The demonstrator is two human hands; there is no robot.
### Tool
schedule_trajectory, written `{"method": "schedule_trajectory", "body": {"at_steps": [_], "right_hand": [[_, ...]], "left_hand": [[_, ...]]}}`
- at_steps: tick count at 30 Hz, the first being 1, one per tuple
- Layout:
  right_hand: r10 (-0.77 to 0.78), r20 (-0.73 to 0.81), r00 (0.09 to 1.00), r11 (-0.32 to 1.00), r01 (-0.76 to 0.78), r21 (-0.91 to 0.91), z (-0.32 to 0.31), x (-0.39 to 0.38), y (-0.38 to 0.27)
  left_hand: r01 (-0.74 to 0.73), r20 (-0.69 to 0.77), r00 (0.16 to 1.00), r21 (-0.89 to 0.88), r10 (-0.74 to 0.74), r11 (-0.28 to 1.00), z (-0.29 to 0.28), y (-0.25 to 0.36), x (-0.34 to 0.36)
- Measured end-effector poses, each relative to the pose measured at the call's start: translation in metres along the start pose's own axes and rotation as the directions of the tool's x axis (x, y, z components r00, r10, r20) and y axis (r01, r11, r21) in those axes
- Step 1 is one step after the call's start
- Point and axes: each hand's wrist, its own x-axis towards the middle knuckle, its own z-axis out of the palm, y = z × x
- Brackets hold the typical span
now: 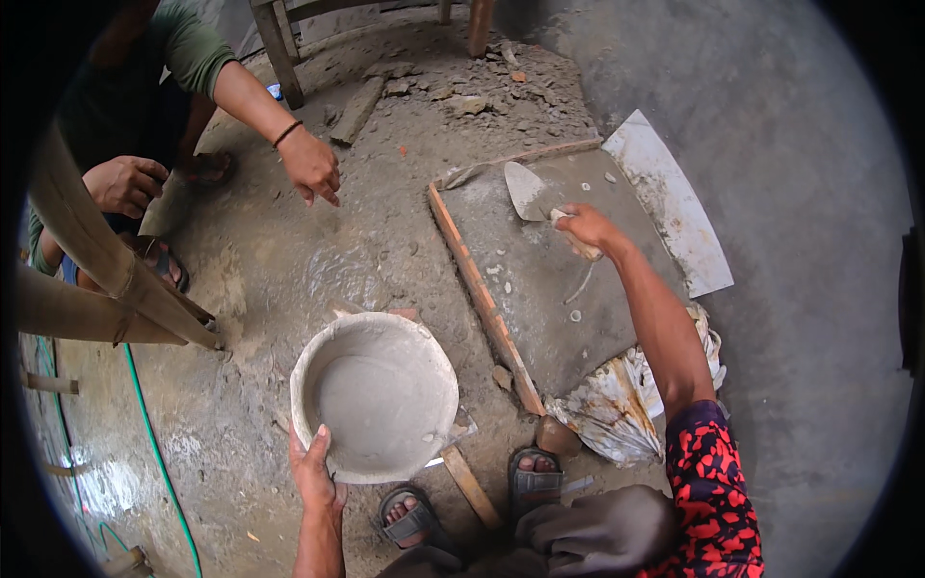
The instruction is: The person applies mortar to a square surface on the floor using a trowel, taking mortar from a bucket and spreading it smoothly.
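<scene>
My right hand is closed round the handle of a trowel. Its pale blade lies over the wet grey cement inside a low frame, near the far side. With my left hand I grip the near left rim of a round bowl, thumb over the edge and fingers hidden outside. Crusted with cement, the bowl stands upright in front of my feet, its inside coated grey. Whether the bowl rests fully on the ground I cannot tell.
A co-worker crouches at the far left, one hand reaching toward the middle. Bamboo poles and a green hose lie left. A wooden strip edges the cement; a white sheet and crumpled sack border its right.
</scene>
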Motion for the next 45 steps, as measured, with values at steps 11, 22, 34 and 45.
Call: {"method": "schedule_trajectory", "body": {"at_steps": [11, 22, 34, 45], "right_hand": [[0.038, -0.104, 0.994, 0.999, -0.038, 0.000, -0.041, 0.019, 0.022], [-0.019, -0.224, 0.974, 0.990, -0.012, -0.138, -0.062, 0.027, 0.028], [0.043, -0.128, 0.991, 0.940, 0.003, 0.340, -0.022, -0.061, 0.020], [-0.282, 0.632, 0.722, 0.796, 0.543, -0.265, 0.072, -0.202, -0.040]], "left_hand": [[-0.022, -0.012, 1.000, 0.010, 0.022, 1.000, 0.001, -0.002, 0.000], [0.009, -0.016, 1.000, 0.018, -0.008, 1.000, 0.001, 0.002, -0.003], [0.030, -0.038, 0.999, -0.032, -0.031, 0.999, -0.001, 0.014, -0.007], [-0.139, 0.232, 0.967, 0.120, 0.109, 0.983, 0.010, 0.000, -0.004]]}}
